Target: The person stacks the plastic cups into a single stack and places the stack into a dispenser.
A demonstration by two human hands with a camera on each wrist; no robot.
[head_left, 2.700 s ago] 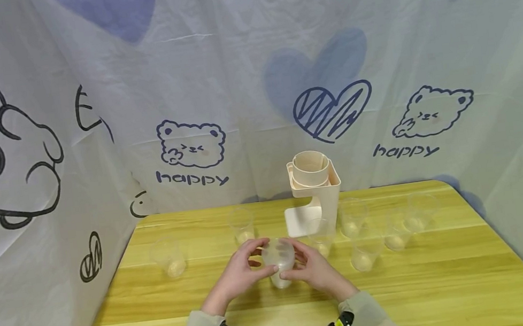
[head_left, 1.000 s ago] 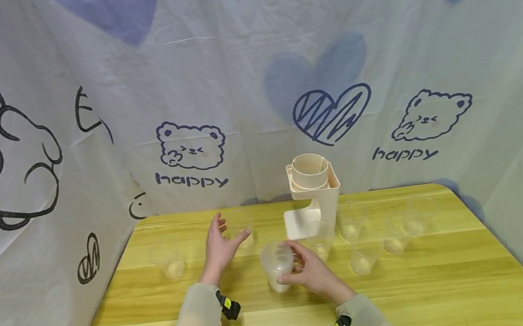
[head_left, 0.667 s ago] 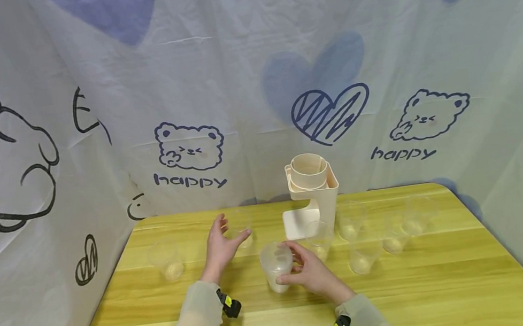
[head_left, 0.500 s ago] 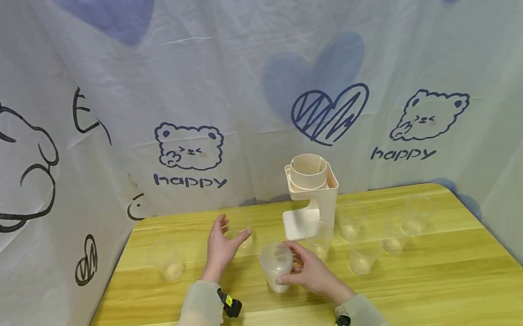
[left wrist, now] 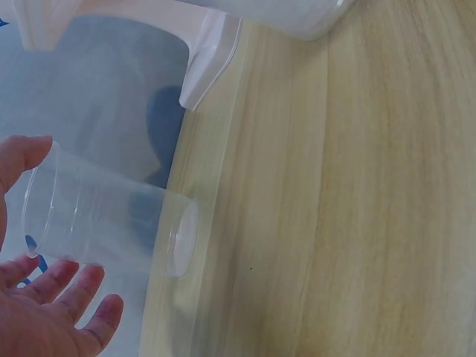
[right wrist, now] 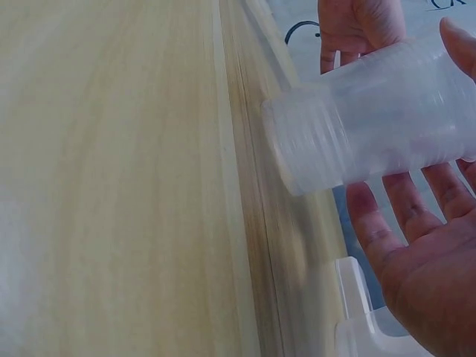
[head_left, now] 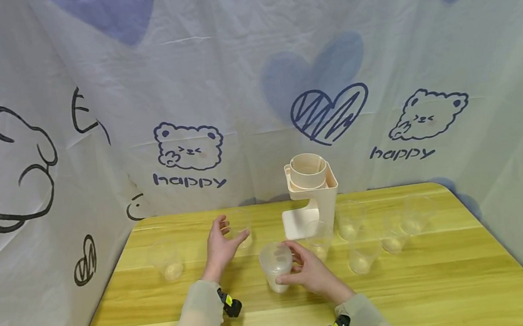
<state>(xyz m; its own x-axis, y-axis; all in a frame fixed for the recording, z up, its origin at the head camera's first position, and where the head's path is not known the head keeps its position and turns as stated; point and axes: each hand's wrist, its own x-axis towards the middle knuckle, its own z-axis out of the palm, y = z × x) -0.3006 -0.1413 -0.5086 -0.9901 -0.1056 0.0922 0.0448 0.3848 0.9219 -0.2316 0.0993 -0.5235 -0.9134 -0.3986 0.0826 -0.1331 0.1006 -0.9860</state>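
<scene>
Several clear plastic cups nested together make up a stack of cups (head_left: 275,266), which stands at the middle of the table. My right hand (head_left: 312,271) grips that stack from the right, thumb in front and fingers behind. In the right wrist view the ridged rings of the nested cups (right wrist: 372,123) show between the fingers. To the left, my left hand (head_left: 220,249) holds a single clear plastic cup (left wrist: 111,212) near its rim, thumb on one side and fingertips on the other. That cup is upright, its base at the table.
A cream-coloured stand (head_left: 329,203) with a round cylinder (head_left: 308,172) on top is at the back middle. One clear cup (head_left: 173,271) stands at far left. Several more, including a near cup (head_left: 361,263), spread across the right. A printed curtain (head_left: 252,78) hangs behind.
Both hands were on the stack at first. My left hand has since left it and moved left to the single cup, while my right kept its hold. Over the last second, almost nothing moves.
</scene>
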